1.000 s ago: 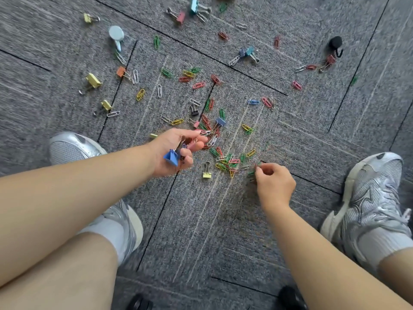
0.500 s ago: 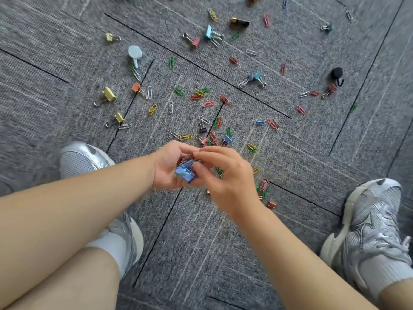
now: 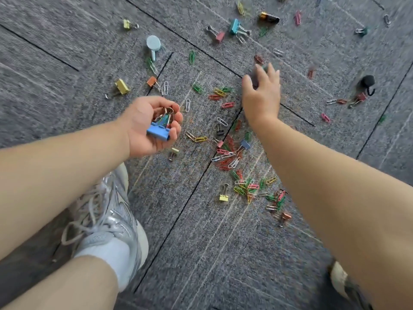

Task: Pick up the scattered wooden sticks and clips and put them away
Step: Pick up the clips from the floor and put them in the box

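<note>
Carpet floor (image 3: pixel 67 52), grey tiles w/ dark seams, fills the view. Left shoe (image 3: pixel 111 220), silver w/ white laces, sits lower left; the toe of the right shoe (image 3: pixel 339 280) shows at the bottom right.

Left hand (image 3: pixel 152 126) is palm-up above the carpet, mid-left, its grip curled round a big blue binder clip (image 3: pixel 158 132) plus a few smaller clips behind it. Right hand (image 3: pixel 261 92) reaches fwd, upper centre, motion-blurred; grip wide, fingers spread & straight. Can't tell if it touches the carpet.

Main heap of paper clips (image 3: pixel 245 186), mixed colours, lies on the carpet beside & under the right forearm. A small yellow binder clip (image 3: pixel 224 197) lies just left of the heap. Farther out, well apart: a larger yellow clip (image 3: pixel 122 86) & an orange clip (image 3: pixel 152 81) beyond the left hand, a teal clip (image 3: pixel 234 26) near the top. Also a battery (image 3: pixel 269 17) at the top, a black hook (image 3: pixel 367 82) far right & a pale blue hook (image 3: pixel 153 43).
</note>
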Motion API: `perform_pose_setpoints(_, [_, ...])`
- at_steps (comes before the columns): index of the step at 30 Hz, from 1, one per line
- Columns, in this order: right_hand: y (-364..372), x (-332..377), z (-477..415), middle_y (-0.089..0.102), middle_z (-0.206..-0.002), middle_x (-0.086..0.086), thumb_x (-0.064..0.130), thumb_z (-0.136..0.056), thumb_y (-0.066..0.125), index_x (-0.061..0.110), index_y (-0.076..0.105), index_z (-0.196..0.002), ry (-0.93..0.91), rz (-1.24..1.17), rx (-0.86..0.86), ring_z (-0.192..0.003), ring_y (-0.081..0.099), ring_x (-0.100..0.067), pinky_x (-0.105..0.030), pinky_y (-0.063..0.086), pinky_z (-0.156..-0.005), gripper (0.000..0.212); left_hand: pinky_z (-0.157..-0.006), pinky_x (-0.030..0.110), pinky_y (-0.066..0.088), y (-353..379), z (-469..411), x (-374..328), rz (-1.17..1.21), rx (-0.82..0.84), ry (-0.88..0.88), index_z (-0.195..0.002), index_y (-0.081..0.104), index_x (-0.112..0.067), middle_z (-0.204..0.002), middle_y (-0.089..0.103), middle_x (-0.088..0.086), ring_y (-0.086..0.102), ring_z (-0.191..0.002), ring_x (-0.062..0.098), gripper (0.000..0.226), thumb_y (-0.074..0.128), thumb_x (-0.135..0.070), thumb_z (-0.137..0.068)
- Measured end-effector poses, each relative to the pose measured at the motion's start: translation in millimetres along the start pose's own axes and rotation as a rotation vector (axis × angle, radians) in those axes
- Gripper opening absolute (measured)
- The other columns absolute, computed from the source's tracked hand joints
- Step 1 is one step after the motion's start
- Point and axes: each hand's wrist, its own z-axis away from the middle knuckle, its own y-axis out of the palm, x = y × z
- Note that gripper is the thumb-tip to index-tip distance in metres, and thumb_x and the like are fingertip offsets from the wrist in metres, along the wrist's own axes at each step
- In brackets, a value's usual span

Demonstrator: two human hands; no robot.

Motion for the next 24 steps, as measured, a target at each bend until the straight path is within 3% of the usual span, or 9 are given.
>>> perform_pose_setpoints(5, [17, -28, 81, 0.019, -0.157, 0.001, 0.039, -0.095, 0.047, 0.025, 0.042, -0.141, -0.442, 0.226, 0.224, -0.146, 0.005, -0.019, -0.038, 0.0, -0.116, 0.048, -0.04, 0.016, 0.043, 0, 3, 10, 0.072, -0.068, 0.006, -0.068, 0.054, -0.017, -0.065, 0.054, -0.002, 0.047, -0.05, 0.009, 0.022, 0.047, -0.021, -0.088])
perform_pose_setpoints(10, [14, -79, 140, 0.035, -0.15, -0.008, 0.039, -0.09, 0.048, 0.021, 0.056, -0.13, -0.608, 0.31, 0.275, -0.143, 0.021, -0.027, -0.034, 0.001, -0.117, 0.044, -0.04, 0.018, 0.044, 4, 4, 34, -0.048, -0.097, -0.047, -0.071, 0.055, -0.014, -0.064, 0.056, 0.001, 0.048, -0.051, 0.011, 0.019, 0.048, -0.02, -0.088])
perform_pose_setpoints(12, [8, -90, 158, 0.023, -0.155, -0.009, 0.045, -0.089, 0.047, 0.024, 0.044, -0.14, -0.602, 0.348, 0.262, -0.145, 0.013, -0.026, -0.043, 0.006, -0.118, 0.055, -0.04, 0.019, 0.044, 2, 5, 39, -0.073, -0.115, -0.057, -0.072, 0.055, -0.014, -0.064, 0.057, 0.002, 0.048, -0.051, 0.011, 0.019, 0.048, -0.02, -0.089])
perform_pose_setpoints(15, [5, -96, 179, -0.011, -0.158, -0.007, 0.065, -0.082, 0.042, 0.03, 0.003, -0.151, -0.464, 0.447, 0.247, -0.145, -0.012, -0.024, -0.043, -0.006, -0.118, 0.087, -0.04, 0.019, 0.044, 0, 6, 41, -0.071, -0.132, -0.074, -0.074, 0.054, -0.014, -0.063, 0.057, 0.002, 0.049, -0.05, 0.011, 0.018, 0.047, -0.02, -0.09])
perform_pose_setpoints(17, [12, -98, 181, -0.032, -0.151, -0.004, 0.078, -0.075, 0.039, 0.034, -0.025, -0.144, -0.371, 0.509, 0.293, -0.141, -0.027, -0.024, -0.039, -0.015, -0.116, 0.105, -0.04, 0.019, 0.045, -1, 6, 41, -0.079, -0.142, -0.077, -0.073, 0.054, -0.014, -0.064, 0.057, 0.002, 0.049, -0.05, 0.011, 0.018, 0.048, -0.02, -0.089])
perform_pose_setpoints(19, [21, -94, 169, -0.041, -0.146, 0.001, 0.082, -0.072, 0.037, 0.034, -0.033, -0.14, -0.339, 0.511, 0.306, -0.138, -0.034, -0.023, -0.04, -0.018, -0.114, 0.109, -0.04, 0.019, 0.045, -3, 5, 40, -0.09, -0.152, -0.079, -0.072, 0.054, -0.015, -0.066, 0.057, 0.001, 0.049, -0.051, 0.012, 0.018, 0.049, -0.02, -0.088])
perform_pose_setpoints(21, [31, -84, 151, -0.031, -0.151, 0.002, 0.076, -0.077, 0.039, 0.031, -0.017, -0.147, -0.388, 0.464, 0.25, -0.141, -0.026, -0.021, -0.044, -0.014, -0.116, 0.1, -0.04, 0.019, 0.045, -5, 4, 39, -0.092, -0.147, -0.088, -0.071, 0.054, -0.015, -0.066, 0.057, 0.001, 0.049, -0.052, 0.012, 0.018, 0.049, -0.021, -0.088])
perform_pose_setpoints(24, [42, -68, 125, 0.026, -0.147, -0.011, 0.058, -0.086, 0.048, 0.019, 0.034, -0.142, -0.473, 0.391, 0.061, -0.134, 0.018, -0.024, -0.051, 0.019, -0.113, 0.069, -0.04, 0.019, 0.045, -9, 3, 38, -0.088, -0.149, -0.092, -0.071, 0.054, -0.015, -0.065, 0.056, 0.001, 0.048, -0.053, 0.011, 0.019, 0.049, -0.021, -0.087])
